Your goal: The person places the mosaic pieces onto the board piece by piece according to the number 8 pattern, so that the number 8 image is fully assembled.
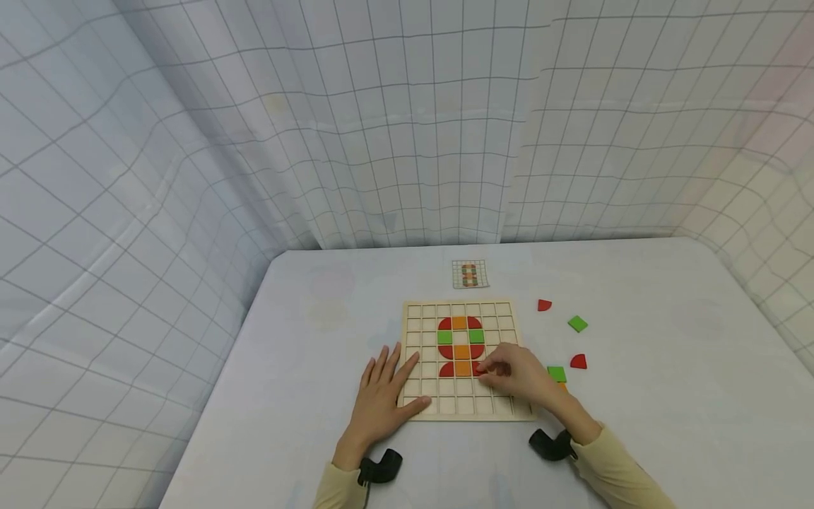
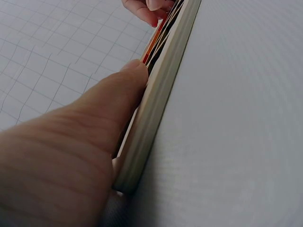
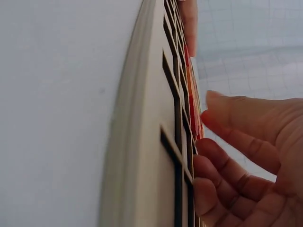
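Observation:
A pale wooden grid board [image 1: 429,406] lies on the table, with red quarter-circle, orange square and green square tiles [image 1: 444,337] in its middle cells. My left hand [image 1: 379,403] rests on the board's left side, fingers spread; in the left wrist view its thumb [image 2: 106,101] lies along the near edge. My right hand [image 1: 521,375] is over the board's right part, thumb and index finger at a red quarter-circle tile [image 1: 476,368] at the right end of the lowest tile row. The right wrist view shows its fingertips close together there, partly hiding the tile.
Behind the board lies a small pattern card [image 1: 469,274]. Loose tiles lie to the right: a red quarter circle [image 1: 544,305], a green square [image 1: 577,324], another red quarter circle [image 1: 579,361] and a green square [image 1: 557,374] beside a partly hidden orange tile [image 1: 562,387]. Gridded curtains surround the table.

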{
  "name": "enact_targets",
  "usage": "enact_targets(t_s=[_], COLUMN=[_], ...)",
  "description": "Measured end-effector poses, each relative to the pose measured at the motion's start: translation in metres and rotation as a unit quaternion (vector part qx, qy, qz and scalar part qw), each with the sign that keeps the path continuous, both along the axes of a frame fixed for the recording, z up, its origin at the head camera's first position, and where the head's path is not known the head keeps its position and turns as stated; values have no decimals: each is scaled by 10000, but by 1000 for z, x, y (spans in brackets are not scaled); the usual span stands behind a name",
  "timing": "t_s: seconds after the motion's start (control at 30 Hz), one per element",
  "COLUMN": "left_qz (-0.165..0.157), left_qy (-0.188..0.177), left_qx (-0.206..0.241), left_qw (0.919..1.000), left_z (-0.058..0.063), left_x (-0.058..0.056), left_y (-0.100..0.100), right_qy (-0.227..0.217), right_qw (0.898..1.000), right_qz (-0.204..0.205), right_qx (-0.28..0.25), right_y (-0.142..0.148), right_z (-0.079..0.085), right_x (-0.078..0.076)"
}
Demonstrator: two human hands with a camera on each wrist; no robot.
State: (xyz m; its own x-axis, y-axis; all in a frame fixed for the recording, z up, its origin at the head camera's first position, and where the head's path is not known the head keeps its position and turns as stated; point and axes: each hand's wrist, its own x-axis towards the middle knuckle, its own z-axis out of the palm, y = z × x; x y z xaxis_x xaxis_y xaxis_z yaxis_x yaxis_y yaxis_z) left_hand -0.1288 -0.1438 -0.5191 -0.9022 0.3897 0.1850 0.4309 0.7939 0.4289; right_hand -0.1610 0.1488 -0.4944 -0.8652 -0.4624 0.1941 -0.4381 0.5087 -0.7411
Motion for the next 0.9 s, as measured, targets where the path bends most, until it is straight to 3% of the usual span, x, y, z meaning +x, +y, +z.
enact_targets(t_s=[0.1, 0.2, 0.37, 0.47, 0.63, 0.9], left_qz=[-3, -2, 5, 4, 12, 14], left_qy=[-3, 5, 2, 11, -10, -22], left_qx=[22, 12, 6, 11, 4, 1], left_qw=[10000, 10000, 10000, 10000, 10000, 10000], left_z=[-1, -2, -3, -2, -1, -1], left_x=[0, 0, 0, -1, -1, 0], left_y=[0, 0, -1, -1, 0, -1], right_qy=[360, 534, 376, 189, -194, -138], right_qw=[9991, 9981, 9940, 9914, 9922, 9921], right_qz=[91, -175, -1032, -1266, -1006, -818], right_qx=[-198, -243, 11, 286, 713, 943], right_y=[8, 20, 47, 65, 89, 101], right_z=[-1, 1, 8, 13, 20, 15], right_x=[4, 8, 9, 9, 13, 18])
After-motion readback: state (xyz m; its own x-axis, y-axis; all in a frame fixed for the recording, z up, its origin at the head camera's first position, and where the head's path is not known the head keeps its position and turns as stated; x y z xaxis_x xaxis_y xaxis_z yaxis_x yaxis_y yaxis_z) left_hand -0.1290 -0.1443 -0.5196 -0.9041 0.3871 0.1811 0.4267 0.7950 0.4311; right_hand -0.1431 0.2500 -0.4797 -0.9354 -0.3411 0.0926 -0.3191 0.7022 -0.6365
